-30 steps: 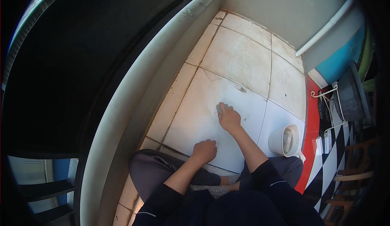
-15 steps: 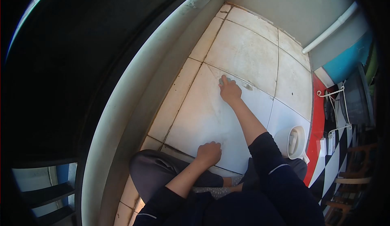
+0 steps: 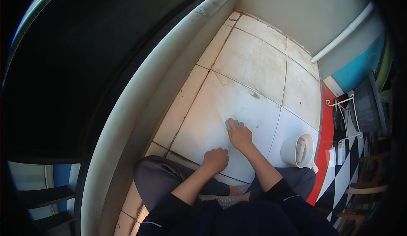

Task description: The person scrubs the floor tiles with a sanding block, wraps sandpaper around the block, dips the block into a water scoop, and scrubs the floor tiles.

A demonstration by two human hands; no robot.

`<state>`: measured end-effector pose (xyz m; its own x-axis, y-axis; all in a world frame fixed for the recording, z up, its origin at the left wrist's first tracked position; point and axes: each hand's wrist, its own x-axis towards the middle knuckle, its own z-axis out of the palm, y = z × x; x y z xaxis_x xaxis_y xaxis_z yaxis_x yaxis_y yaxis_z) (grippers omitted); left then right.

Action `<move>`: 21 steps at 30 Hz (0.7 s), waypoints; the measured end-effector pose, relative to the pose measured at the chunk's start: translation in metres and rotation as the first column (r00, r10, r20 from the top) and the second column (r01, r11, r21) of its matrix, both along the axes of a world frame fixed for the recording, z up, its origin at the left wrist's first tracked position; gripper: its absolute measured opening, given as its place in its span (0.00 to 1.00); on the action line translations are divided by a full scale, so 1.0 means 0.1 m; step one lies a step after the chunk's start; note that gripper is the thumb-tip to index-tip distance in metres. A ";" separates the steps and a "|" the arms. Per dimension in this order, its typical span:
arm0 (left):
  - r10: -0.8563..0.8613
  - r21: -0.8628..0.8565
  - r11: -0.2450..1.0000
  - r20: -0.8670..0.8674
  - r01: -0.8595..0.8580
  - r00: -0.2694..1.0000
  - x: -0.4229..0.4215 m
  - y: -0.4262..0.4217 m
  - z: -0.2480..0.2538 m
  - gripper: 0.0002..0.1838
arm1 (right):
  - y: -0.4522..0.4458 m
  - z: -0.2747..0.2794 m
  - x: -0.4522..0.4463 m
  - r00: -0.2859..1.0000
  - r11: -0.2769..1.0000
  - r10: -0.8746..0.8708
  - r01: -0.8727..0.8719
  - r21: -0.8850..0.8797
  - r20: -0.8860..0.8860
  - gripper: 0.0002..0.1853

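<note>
Fingers bent, my right hand [image 3: 240, 136] presses a small grey-green scouring pad [image 3: 231, 124] against a white floor tile [image 3: 199, 117]. Most of the pad is hidden under the fingers. Closer to my crossed legs, my left hand [image 3: 216, 159] is closed in a fist, its palm turned out of sight and nothing sticking out of it. Dark smudges [image 3: 255, 95] mark the tile beyond my right hand. A white dipper [image 3: 292, 151] with a pale object inside stands on the floor to the right.
A low pale ledge [image 3: 140, 92] runs along the left. At the back is a grey wall [image 3: 296, 11] with a white pipe [image 3: 343, 32]. On the right are a red floor strip [image 3: 324, 142], a white metal stand [image 3: 355, 113] and a dark planter [image 3: 366, 104].
My right hand has drawn the pad back across the tile toward my body, close to my left hand. The left fist stays almost in place. The view has shifted slightly.
</note>
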<state>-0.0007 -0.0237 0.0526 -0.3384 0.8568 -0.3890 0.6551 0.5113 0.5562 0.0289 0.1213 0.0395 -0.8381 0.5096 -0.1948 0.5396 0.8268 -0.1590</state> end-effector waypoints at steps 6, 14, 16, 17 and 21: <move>-0.025 0.013 1.000 -0.014 0.025 1.000 0.06 -0.01 0.00 0.12 | 0.15 -0.08 -0.24 0.989 0.999 0.037 -0.033 0.035 -0.141 0.19; -0.007 -0.029 1.000 0.032 0.008 0.999 0.02 0.00 -0.09 0.11 | 0.99 -0.12 -1.64 0.997 0.996 -0.071 0.071 0.051 -0.014 0.17; -0.003 -0.034 0.999 0.041 0.004 0.999 -0.02 0.01 -0.07 0.12 | 1.02 -0.14 -1.68 0.998 0.996 -0.069 0.069 0.050 -0.003 0.17; -0.001 -0.028 1.000 0.052 0.002 0.999 -0.03 0.03 -0.07 0.12 | 1.03 -0.12 -1.66 0.999 0.998 -0.051 0.051 0.045 -0.004 0.17; 0.001 0.031 1.000 0.024 -0.002 1.000 -0.03 0.01 -0.12 0.12 | 0.84 -0.05 -1.29 0.999 0.999 -0.010 0.011 0.031 -0.035 0.17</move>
